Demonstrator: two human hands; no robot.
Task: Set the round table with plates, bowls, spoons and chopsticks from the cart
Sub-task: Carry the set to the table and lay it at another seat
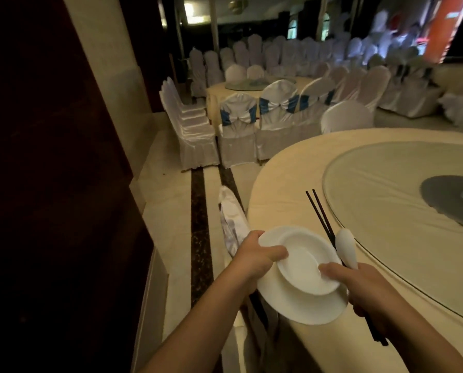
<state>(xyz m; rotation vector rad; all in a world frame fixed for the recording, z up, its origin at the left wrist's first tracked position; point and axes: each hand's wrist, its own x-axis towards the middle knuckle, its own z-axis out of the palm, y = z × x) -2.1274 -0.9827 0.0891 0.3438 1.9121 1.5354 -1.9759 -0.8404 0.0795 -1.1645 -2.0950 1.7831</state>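
Plate (pixel 300 302): a white plate is held over the near edge of the round table (pixel 292 179), tilted, partly past the table edge toward the floor side
Bowl (pixel 305 265): a white bowl is seated in the plate, closer to the table centre than the plate's low rim
Left hand (pixel 254 254): the far-left rim of the plate is gripped, thumb curled over the top of the rim and touching the bowl's edge, the other fingers hidden under the plate
Right hand (pixel 365 289): it is closed around the chopsticks (pixel 320 211) and the handle of the spoon (pixel 346 249), while the thumb is pressed on the bowl's right rim
Chopsticks: two dark sticks are held together, their tips pointed over the tablecloth toward the glass turntable (pixel 402 200), their back ends seen below the right hand
Spoon: a white ceramic spoon is held beside the chopsticks, its bowl end raised above the table near the turntable edge
Round table: it is covered by a cream cloth, with the glass turntable in its middle
Chairs (pixel 276 119): white-covered chairs with blue sashes are placed beyond the round table, on its far-left side
Second table (pixel 238 92): another round table is seen behind those chairs
Folded chair cover (pixel 230 219): a white fabric piece is seen just left of the round table, below its edge
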